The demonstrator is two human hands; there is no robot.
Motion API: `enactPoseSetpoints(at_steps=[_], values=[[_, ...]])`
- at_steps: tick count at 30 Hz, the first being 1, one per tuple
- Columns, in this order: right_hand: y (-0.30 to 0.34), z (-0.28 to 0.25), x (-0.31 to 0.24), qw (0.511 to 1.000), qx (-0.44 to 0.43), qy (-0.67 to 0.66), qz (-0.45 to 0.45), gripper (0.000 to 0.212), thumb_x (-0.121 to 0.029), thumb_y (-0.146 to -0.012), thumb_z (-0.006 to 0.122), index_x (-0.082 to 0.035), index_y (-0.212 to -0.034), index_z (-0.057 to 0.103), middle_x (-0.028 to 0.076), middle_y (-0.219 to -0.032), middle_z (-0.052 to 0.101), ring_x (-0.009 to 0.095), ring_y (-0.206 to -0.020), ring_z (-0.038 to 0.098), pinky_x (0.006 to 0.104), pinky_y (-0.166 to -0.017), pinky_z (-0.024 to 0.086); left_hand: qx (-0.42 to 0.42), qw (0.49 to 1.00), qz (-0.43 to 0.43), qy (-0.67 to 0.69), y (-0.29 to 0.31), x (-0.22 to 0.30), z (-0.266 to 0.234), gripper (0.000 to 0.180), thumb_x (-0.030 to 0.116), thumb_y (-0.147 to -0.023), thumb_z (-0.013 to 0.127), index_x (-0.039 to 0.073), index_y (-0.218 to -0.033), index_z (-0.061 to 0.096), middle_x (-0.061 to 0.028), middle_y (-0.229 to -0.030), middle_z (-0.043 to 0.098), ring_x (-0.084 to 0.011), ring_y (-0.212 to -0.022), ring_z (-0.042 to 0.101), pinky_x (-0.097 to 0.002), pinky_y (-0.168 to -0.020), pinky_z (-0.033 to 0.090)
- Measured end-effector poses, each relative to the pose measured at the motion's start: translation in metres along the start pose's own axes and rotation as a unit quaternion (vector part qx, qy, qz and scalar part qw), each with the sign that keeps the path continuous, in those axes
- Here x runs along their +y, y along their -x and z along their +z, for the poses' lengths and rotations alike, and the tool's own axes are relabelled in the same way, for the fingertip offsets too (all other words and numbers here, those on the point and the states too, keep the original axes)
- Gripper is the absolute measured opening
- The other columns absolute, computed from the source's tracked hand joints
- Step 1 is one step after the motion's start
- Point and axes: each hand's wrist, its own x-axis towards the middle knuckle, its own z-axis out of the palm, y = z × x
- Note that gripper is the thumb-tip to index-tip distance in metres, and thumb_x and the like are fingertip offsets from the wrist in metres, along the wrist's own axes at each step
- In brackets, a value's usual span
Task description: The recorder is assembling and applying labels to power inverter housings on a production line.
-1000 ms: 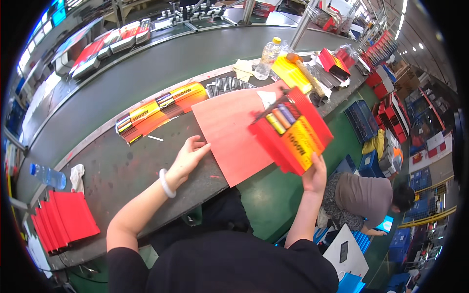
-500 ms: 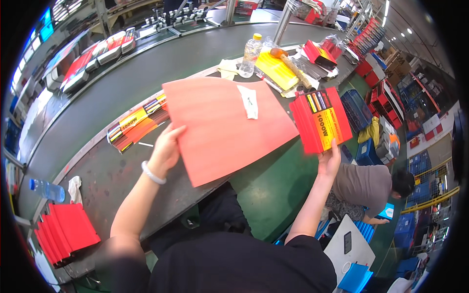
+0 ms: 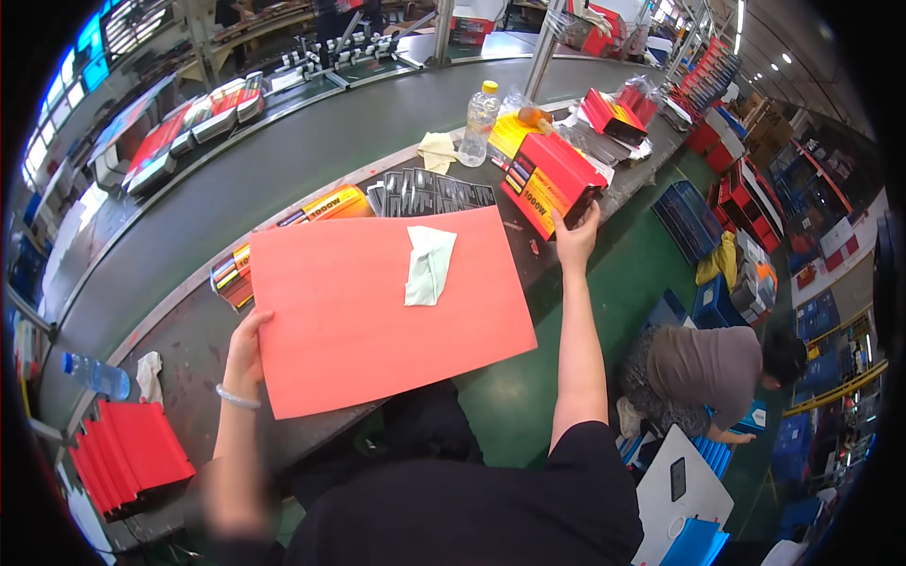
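Observation:
My left hand [image 3: 247, 347] grips the left edge of a large flat pinkish-red sheet [image 3: 349, 321], thumb on top. The sheet lies tilted over the bench's near edge, and a crumpled pale cloth [image 3: 429, 267] rests on it. Closed around the lower end of a red power inverter [image 3: 557, 179] with a yellow label is my right hand [image 3: 578, 236]. That inverter is held over the bench to the right of the sheet. Behind the sheet lie dark printed label sheets [image 3: 429, 191] and, partly covered, several yellow-and-red printed labels [image 3: 335, 203].
A clear bottle [image 3: 479, 123] and a yellow cloth [image 3: 437, 151] stand behind the label sheets. Red housings [image 3: 132, 448] are stacked at left near a blue-capped bottle [image 3: 94, 375]. A conveyor [image 3: 377, 99] runs along the far side. A person [image 3: 708, 368] bends down at right.
The sheet has shifted left and nearer me, uncovering the dark label sheets. My right hand has carried the inverter left and away from me, over the bench, turning it so its end shows.

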Motion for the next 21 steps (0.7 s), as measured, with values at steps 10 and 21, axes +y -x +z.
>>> enactPoseSetpoints(at_steps=[10, 21], values=[[0.012, 0.024, 0.009, 0.997, -0.051, 0.059, -0.002, 0.077, -0.005, -0.075, 0.077, 0.000, -0.135, 0.030, 0.019, -0.133, 0.046, 0.025, -0.125, 0.048, 0.0359, -0.106, 0.038, 0.028, 1.000, 0.011, -0.008, 0.001, -0.002, -0.002, 0.041, 0.008, -0.088, 0.052, -0.001, -0.128, 0.049, -0.0150, -0.121, 0.060, -0.0252, -0.105, 0.062, -0.0393, -0.090, 0.053], [0.049, -0.015, -0.021, 0.945, 0.014, 0.319, 0.073, 0.043, -0.030, -0.080, 0.074, -0.003, -0.107, 0.055, 0.013, -0.097, 0.062, 0.029, -0.090, 0.062, 0.0391, -0.073, 0.048, 0.038, 0.997, 0.020, -0.057, -0.001, 0.001, -0.011, 0.039, 0.006, -0.090, 0.051, -0.002, -0.128, 0.048, -0.0141, -0.119, 0.060, -0.0230, -0.103, 0.063, -0.0371, -0.090, 0.053]])
